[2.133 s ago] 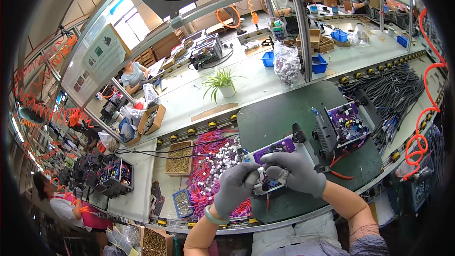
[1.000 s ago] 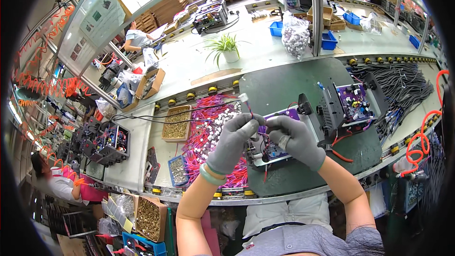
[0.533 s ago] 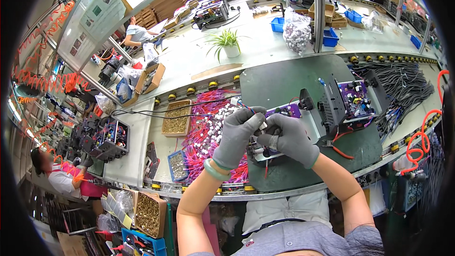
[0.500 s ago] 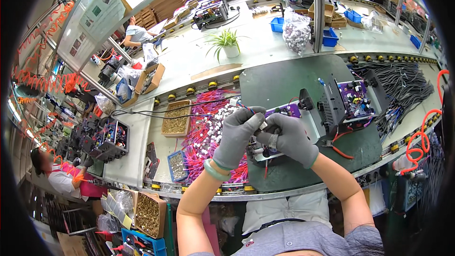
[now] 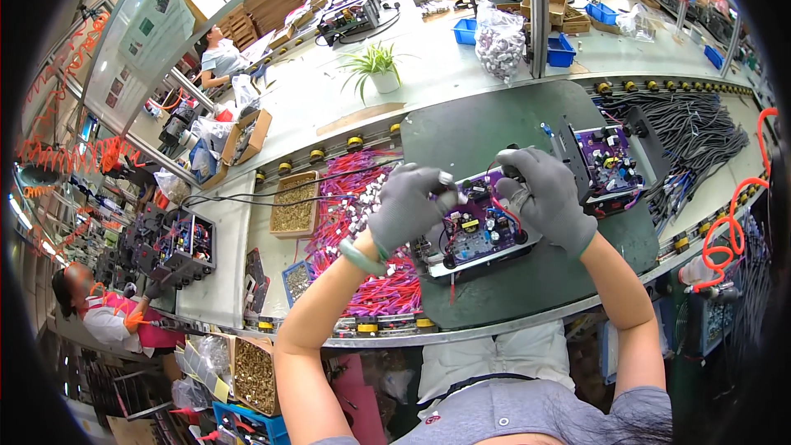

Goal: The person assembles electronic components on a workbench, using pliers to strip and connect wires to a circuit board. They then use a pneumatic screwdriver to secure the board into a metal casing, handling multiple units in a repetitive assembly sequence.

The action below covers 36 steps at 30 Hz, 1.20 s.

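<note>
Grey-gloved, the left hand point(image 5: 409, 208) and right hand point(image 5: 544, 195) curl over a purple board point(image 5: 478, 227) on the green mat point(image 5: 486, 128), fingertips pinching parts at its top edge; what each grips is too small to tell. Pink wires point(image 5: 362, 214) crowd the board's left edge, a second board point(image 5: 610, 156) its right. Bare mat lies behind.

purple circuit board point(image 5: 476, 227), flat on green mat point(image 5: 486, 128)
</note>
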### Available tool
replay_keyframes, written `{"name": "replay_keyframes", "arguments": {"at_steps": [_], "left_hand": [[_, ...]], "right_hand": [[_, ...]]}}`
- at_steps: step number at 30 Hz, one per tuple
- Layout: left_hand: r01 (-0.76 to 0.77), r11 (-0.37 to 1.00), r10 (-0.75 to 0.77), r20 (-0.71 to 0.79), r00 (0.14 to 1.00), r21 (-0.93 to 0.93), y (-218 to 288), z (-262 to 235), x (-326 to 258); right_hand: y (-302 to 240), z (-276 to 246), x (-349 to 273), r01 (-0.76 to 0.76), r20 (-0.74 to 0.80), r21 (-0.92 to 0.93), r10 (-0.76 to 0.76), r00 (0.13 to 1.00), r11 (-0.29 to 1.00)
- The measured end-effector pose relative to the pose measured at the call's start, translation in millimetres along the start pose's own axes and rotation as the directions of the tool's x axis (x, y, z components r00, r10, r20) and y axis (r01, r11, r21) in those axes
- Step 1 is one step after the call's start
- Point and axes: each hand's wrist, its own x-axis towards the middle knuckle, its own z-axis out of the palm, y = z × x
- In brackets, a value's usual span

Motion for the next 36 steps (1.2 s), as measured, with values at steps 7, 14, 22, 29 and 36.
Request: {"name": "replay_keyframes", "arguments": {"at_steps": [7, 14, 22, 29, 36], "left_hand": [[-0.003, 0.926, -0.087, 0.221, 0.971, 0.378, -13.6, 9.1, 13.3], [-0.051, 0.935, -0.018, 0.19, 0.982, 0.351, -15.3, 11.3, 10.3], [0.02, 0.941, -0.128, 0.301, 0.945, 0.338, -14.8, 8.8, 9.5], [-0.101, 0.794, -0.373, 0.612, 0.697, 0.599, -5.7, -3.8, 49.2], [-0.036, 0.987, -0.079, 0.683, 0.726, 0.154, -4.7, 3.2, 68.5]], "right_hand": [[21.6, 6.6, -10.8, 0.091, 0.117, -0.052, -0.085, 0.989, 0.995], [19.0, 7.9, -11.9, 0.059, 0.062, 0.0, -0.059, 0.996, 0.998], [22.2, 11.1, -12.8, 0.052, 0.039, 0.035, -0.053, 0.998, 0.998], [22.8, 7.7, -15.2, 0.01, 0.052, 0.059, -0.013, 0.999, 0.998], [17.7, 14.8, -12.6, 0.049, -0.012, 0.047, -0.048, 0.999, 0.998]]}}
